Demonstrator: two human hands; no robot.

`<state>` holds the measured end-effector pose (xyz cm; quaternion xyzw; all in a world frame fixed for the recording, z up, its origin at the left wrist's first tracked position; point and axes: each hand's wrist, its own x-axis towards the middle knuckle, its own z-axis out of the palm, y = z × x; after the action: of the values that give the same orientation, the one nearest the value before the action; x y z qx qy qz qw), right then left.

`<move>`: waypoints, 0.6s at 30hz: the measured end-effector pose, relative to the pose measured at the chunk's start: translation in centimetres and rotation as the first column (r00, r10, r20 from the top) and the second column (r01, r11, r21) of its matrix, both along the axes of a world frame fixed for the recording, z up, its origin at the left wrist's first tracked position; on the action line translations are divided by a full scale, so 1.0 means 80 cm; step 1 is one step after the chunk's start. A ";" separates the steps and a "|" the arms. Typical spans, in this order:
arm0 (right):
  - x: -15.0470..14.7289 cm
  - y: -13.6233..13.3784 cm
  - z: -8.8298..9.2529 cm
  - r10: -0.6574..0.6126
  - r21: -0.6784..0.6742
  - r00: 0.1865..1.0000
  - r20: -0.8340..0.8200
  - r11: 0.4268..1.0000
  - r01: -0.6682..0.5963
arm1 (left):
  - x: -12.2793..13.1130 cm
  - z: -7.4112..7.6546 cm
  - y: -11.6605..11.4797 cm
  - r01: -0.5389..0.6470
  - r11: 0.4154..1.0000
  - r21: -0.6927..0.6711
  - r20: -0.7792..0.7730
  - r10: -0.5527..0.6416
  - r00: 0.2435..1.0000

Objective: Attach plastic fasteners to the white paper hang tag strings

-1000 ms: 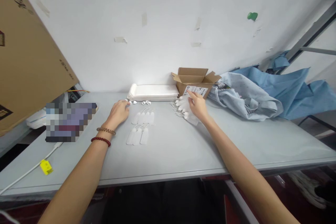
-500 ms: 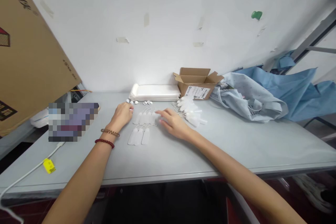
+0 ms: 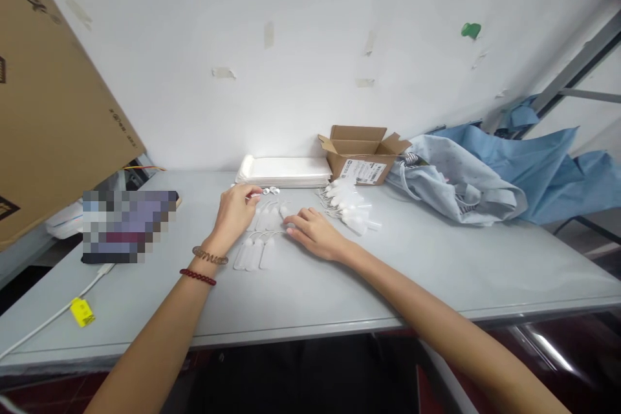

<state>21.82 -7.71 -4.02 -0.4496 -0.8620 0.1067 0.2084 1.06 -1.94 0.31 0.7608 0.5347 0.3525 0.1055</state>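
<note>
"On the grey table (image 3: 315, 297), which hand is nearer the tags?"

"The right hand (image 3: 313, 233). It lies just beside the right end of the upper row of translucent corded tags (image 3: 264, 218), fingers loosely spread, fingertips directed leftward at the row. Whether they touch the end tag cannot be told from this view."

"And the left hand (image 3: 236, 212)?"

"It stands at the row's far left corner, thumb and fingertips close together; whether they pinch anything is too small to tell. Small white round pieces (image 3: 272, 191) lie just to the right of those fingertips, before the stack of white mailers (image 3: 286, 171)."

"How are the tags oriented?"

"Flat and side by side, long axes running from wall side to near edge, hence crosswise to the right fingers; cords occupy the wall-side ends. The lower row of tags (image 3: 254, 254) lies left of the right fingertips and nearer the person. A heap of similar tags (image 3: 356, 210) lies on the right hand's other side, before the open cardboard box (image 3: 366, 165)."
</note>
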 end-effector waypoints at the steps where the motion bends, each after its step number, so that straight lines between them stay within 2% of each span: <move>1: 0.002 0.002 -0.001 -0.026 0.000 1.000 0.005 1.000 0.026 | 0.002 0.002 -0.003 0.013 1.000 -0.004 0.030 -0.013 0.999; 5: 0.009 0.007 -0.003 -0.098 -0.001 0.995 0.025 0.995 0.098 | 0.009 0.007 -0.011 0.023 0.998 -0.055 0.119 -0.017 0.993; 9: 0.013 0.009 -0.002 -0.112 -0.003 0.992 0.050 0.994 0.112 | 0.012 0.006 -0.014 0.049 0.988 -0.149 0.252 -0.010 0.968; 13: 0.015 0.012 -0.006 -0.105 0.046 0.993 0.056 0.994 0.103 | 0.015 0.003 -0.014 0.165 0.943 -0.288 0.502 0.002 0.865; 18: 0.018 0.009 -0.008 -0.125 0.176 0.991 0.044 0.978 0.116 | 0.017 0.008 -0.018 0.265 0.879 -0.395 0.638 0.055 0.768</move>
<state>23.29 -6.96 -4.67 -0.4841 -0.8445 0.0064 0.2289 2.44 -3.40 0.92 0.5793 0.4910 0.4421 0.4772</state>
